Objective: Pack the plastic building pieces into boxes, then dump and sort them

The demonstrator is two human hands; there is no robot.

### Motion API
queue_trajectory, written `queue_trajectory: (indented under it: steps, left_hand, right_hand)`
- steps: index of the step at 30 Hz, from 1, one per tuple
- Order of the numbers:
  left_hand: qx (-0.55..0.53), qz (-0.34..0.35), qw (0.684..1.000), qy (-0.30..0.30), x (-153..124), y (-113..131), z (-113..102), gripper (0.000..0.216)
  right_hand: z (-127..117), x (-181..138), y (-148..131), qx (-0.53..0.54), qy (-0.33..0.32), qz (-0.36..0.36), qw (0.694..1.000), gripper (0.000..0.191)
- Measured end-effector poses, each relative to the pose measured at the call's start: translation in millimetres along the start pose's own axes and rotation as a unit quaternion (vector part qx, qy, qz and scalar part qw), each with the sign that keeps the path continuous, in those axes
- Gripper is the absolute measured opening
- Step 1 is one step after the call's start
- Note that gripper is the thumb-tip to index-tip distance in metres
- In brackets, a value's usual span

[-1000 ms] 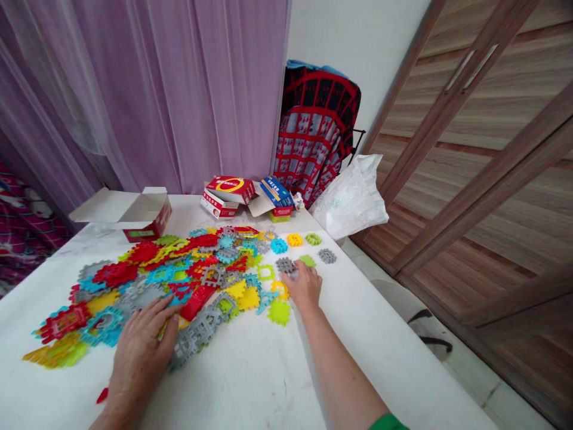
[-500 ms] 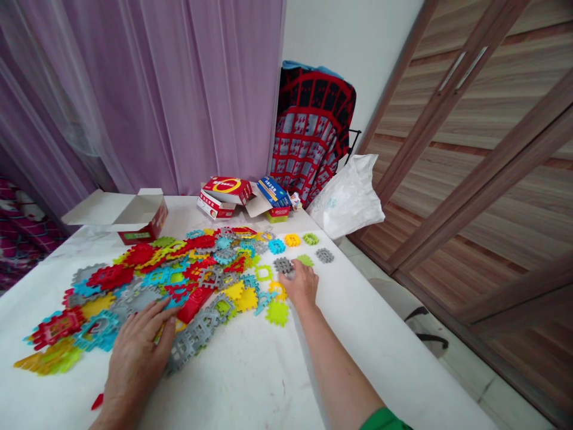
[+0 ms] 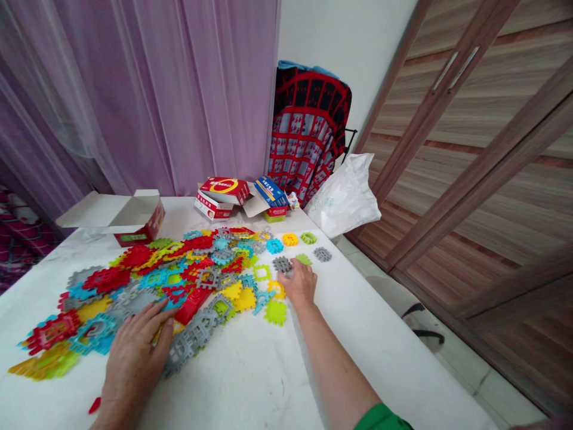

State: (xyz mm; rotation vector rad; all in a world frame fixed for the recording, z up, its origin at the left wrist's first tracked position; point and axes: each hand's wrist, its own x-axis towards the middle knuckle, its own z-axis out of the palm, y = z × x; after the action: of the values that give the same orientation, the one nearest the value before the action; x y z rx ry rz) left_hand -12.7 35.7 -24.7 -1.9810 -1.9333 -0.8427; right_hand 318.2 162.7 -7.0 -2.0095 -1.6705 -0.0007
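Observation:
My right hand point(image 3: 301, 284) has its fingertips and thumb at the near edge of a grey toothed plastic building piece point(image 3: 282, 264), which lies on the table. A lime piece point(image 3: 304, 259) shows just beyond the knuckles. My left hand point(image 3: 142, 339) rests with fingers spread on the near side of a heap of colourful toothed building pieces point(image 3: 134, 258). Close to its fingertips is a red piece point(image 3: 193, 304), with a strip of grey pieces point(image 3: 192, 339) beside the thumb. Blue point(image 3: 274, 245), orange point(image 3: 290, 239), green point(image 3: 308, 237) and grey point(image 3: 322, 254) pieces lie apart on the right.
An opened box point(image 3: 141, 222) stands at the back left of the white table point(image 3: 242, 382). Red boxes point(image 3: 224, 191) and a blue box point(image 3: 270, 191) lie at the back edge. A white plastic bag point(image 3: 344, 197) hangs at the right corner. A small red bit point(image 3: 94, 405) lies near my left wrist.
The whole view has shifted slightly to the left. Both hands stay in place against the pieces; nothing visibly moves on the table.

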Motion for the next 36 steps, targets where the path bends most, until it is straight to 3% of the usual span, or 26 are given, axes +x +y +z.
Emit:
queue_trajectory:
  steps: [24,36]
  left_hand:
    - [-0.011,-0.023,0.999,-0.025,0.6,0.3,-1.8,0.042]
    - [-0.002,-0.014,1.0,-0.009,-0.7,-1.2,1.0,0.041]
  right_hand:
    - [-2.9,-0.8,0.1,0.004,-0.005,-0.013,1.0,0.04]
    - [-2.8,-1.9,-0.1,0.003,-0.007,-0.011,1.0,0.04]
